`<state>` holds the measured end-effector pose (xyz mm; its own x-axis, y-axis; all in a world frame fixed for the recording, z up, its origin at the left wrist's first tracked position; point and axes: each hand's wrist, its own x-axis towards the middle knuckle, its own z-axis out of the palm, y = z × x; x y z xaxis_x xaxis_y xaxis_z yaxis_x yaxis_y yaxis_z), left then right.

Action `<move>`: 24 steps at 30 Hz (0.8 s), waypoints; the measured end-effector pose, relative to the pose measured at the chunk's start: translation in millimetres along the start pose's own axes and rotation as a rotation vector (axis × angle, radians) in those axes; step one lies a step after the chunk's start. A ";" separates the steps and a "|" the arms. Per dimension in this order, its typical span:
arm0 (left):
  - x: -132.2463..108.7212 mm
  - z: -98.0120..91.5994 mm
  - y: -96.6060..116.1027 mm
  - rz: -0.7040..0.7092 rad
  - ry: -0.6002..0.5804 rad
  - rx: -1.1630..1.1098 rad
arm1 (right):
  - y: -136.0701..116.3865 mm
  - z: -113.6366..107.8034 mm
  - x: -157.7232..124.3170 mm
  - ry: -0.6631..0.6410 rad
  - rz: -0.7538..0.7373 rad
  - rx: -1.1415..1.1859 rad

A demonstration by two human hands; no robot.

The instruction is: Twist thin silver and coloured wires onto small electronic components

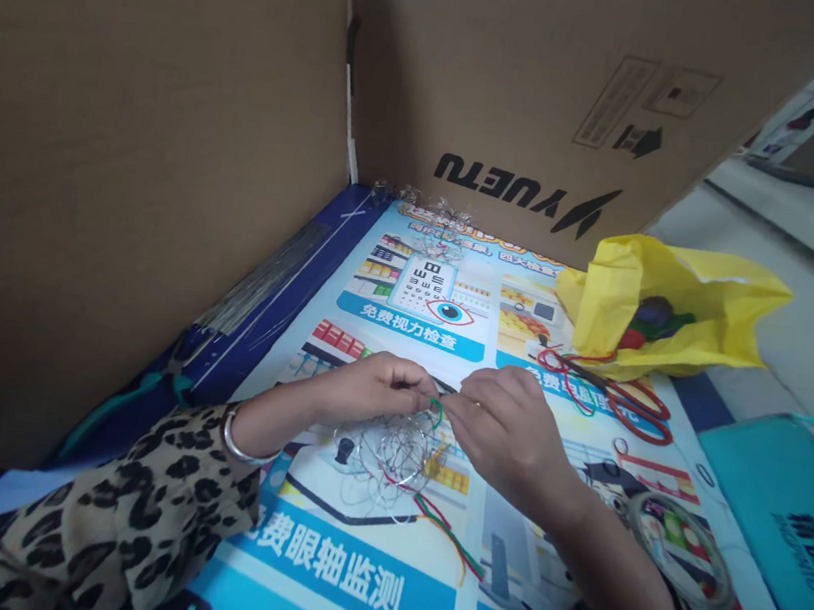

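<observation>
My left hand (pixel 378 390), with a silver bangle on its wrist, is closed in a pinch. Opposite it, the fingertips of my right hand (pixel 501 438) are pinched together, almost meeting the left ones. Between them shows a short green cord (pixel 435 412), gripped by both hands. Just below hangs or rests a tangled openwork piece of silver wire (pixel 393 455); I cannot tell whether it touches the surface. Red, green and orange cord ends (pixel 454 539) trail from its lower right. The fingertips partly hide the cord.
Scissors with red handles (pixel 639 410) lie by a yellow bag (pixel 613 294) holding coloured balls. At right are a wire coil (pixel 679 550) and a teal packet (pixel 783 540). Pliers (pixel 173 378) and straight wires (pixel 264 275) lie left. Cardboard walls (pixel 485 74) enclose the back and left.
</observation>
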<state>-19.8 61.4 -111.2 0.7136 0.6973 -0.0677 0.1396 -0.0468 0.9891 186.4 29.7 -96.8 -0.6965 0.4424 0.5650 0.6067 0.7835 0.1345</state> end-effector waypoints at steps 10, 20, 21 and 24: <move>-0.2 1.3 1.1 0.003 -0.014 -0.013 | -8.9 7.0 2.0 0.013 0.099 0.072; -0.3 4.5 9.0 0.008 0.037 -0.055 | -18.0 19.3 -0.7 0.161 0.450 0.312; -0.4 4.1 8.0 0.011 0.033 -0.046 | -17.9 19.3 -0.9 0.164 0.384 0.253; -0.8 2.5 5.5 0.019 0.032 -0.025 | -16.6 15.8 0.1 0.108 0.280 0.234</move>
<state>-17.9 58.8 -106.0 0.6932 0.7193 -0.0454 0.1089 -0.0423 0.9932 170.2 23.7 -111.8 -0.4641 0.6149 0.6376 0.6553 0.7226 -0.2200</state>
